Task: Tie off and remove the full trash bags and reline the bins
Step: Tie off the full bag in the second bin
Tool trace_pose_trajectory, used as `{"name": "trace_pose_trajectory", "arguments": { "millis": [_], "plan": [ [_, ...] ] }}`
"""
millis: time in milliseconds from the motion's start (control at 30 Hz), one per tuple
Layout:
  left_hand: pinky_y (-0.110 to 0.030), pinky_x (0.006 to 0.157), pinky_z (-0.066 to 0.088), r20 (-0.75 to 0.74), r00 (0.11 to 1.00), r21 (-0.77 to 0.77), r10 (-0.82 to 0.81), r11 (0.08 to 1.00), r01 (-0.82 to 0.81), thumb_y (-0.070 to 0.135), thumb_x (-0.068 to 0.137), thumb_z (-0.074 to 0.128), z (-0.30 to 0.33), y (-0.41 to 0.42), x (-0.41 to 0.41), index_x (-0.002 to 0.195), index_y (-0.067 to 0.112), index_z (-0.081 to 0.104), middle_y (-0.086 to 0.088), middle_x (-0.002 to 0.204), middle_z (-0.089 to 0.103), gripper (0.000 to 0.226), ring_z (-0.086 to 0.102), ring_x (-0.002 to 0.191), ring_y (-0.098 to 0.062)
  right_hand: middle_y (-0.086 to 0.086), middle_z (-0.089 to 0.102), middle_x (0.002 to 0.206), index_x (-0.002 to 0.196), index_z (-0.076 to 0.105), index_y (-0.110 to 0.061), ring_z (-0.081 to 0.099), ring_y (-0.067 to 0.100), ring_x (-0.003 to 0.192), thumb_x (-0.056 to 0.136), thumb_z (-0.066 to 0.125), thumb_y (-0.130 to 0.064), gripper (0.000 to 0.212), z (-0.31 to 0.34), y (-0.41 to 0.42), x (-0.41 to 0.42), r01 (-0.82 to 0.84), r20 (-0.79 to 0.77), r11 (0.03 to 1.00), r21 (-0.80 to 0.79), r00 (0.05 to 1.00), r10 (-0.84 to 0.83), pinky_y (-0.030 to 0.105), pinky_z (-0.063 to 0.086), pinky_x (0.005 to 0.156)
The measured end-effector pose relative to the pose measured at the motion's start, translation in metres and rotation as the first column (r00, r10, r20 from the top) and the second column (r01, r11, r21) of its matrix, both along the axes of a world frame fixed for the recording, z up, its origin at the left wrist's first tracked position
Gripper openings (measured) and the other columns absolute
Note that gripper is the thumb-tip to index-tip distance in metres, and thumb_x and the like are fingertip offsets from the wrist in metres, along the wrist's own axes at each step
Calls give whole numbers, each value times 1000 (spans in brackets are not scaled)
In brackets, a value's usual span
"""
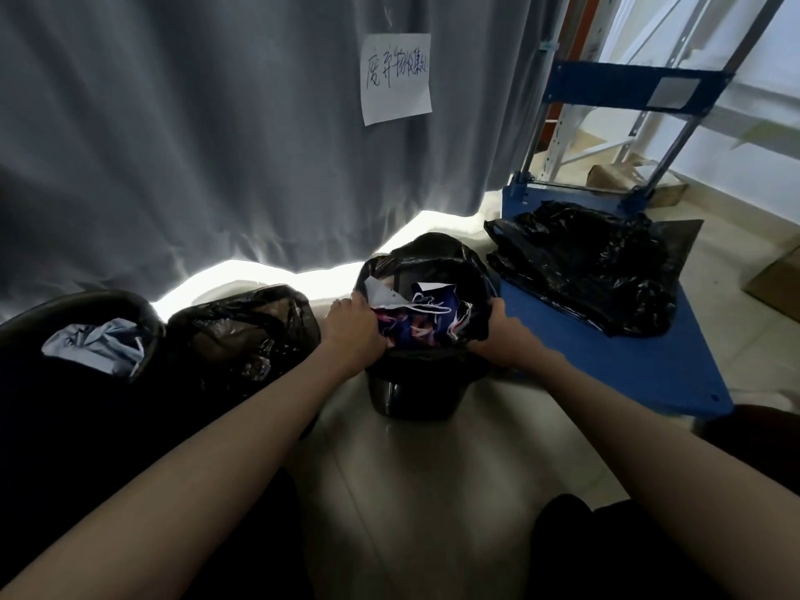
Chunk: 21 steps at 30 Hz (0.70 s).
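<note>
Dim, backlit glare under curtain (173, 145)

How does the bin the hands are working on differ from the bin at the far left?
The middle bin looks smaller and rounder; the far-left bin looks larger and is cut off by the frame edge. The middle bin holds blue-and-white printed scraps; the far-left bin shows pale blue crumpled material. The left hand and right hand grip the middle bin's liner; nothing touches the far-left bin. Both are dark and full.

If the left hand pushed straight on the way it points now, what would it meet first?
Probably the crumpled paper and wrappers filling the bag: the left hand already grips the black liner at its rim, pointing inward.
</note>
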<state>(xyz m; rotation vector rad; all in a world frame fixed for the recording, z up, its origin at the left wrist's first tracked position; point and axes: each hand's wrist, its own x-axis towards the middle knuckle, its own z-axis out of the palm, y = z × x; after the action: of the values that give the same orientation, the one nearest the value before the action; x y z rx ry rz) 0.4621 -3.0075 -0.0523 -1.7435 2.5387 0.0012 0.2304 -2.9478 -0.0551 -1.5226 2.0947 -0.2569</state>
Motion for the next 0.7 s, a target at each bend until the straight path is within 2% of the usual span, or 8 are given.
{"name": "trace_pose_trajectory", "arguments": {
  "millis": [100,200,300,367,433,533,600,700],
  "plan": [
    [-41,97,42,-124,992,29,10,1000,-6,40,92,49,-3,2,2,134,-2,41,-19,128,47,60,49,117,-34,11,58,116,140,25,-21,59,33,102,85,63,-44,70,-4,3,-12,24,-16,1000,-11,1000,-24,47,51,86],
    [-47,95,45,-355,929,106,107,992,-73,35,95,45,-7,1,10,132,3,43,-18,126,46,49,50,116,-36,3,55,104,130,40,-28,56,28,95,93,48,-50,43,-8,6,-15,141,41,983,-116,990,-137,38,44,76],
    [-47,97,43,-479,852,164,211,975,-149,34,99,40,-13,0,17,130,3,47,-19,127,49,45,50,118,-37,9,59,105,114,50,-18,54,29,96,99,38,-29,22,-13,7,-15,291,175,934,-209,950,-258,35,40,75],
    [-45,100,38,-501,813,216,297,953,-214,31,100,37,-16,0,19,131,1,48,-22,130,52,44,48,122,-39,14,59,113,116,51,-11,56,30,102,99,37,-19,23,-14,9,-13,403,330,910,-100,876,-351,37,45,79],
    [-43,101,38,-512,751,320,417,904,-284,27,101,34,-19,-1,20,129,1,50,-25,131,52,41,47,124,-40,20,61,117,117,54,-5,59,32,100,98,36,-11,27,-18,12,-12,446,499,890,91,753,-428,42,52,80],
    [-44,100,46,-553,597,539,581,796,-275,16,103,33,-23,-1,17,129,-4,50,-26,134,50,37,50,122,-41,23,67,101,107,61,1,66,33,85,99,39,-7,25,-18,16,-10,415,610,871,262,628,-483,38,58,66],
    [-47,96,52,-582,429,672,691,706,-225,22,104,34,-24,2,16,132,-5,50,-24,132,54,41,58,116,-38,17,63,86,92,59,-2,62,27,70,98,45,-6,16,-15,18,-10,418,655,857,302,562,-505,29,55,51],
    [-46,87,54,-588,244,768,771,627,-132,19,104,32,-26,4,17,116,4,57,-21,113,59,31,60,95,-32,15,64,81,87,59,-3,63,24,69,95,49,0,13,-14,18,-15,446,694,829,338,476,-540,29,54,50]
  ]
}}
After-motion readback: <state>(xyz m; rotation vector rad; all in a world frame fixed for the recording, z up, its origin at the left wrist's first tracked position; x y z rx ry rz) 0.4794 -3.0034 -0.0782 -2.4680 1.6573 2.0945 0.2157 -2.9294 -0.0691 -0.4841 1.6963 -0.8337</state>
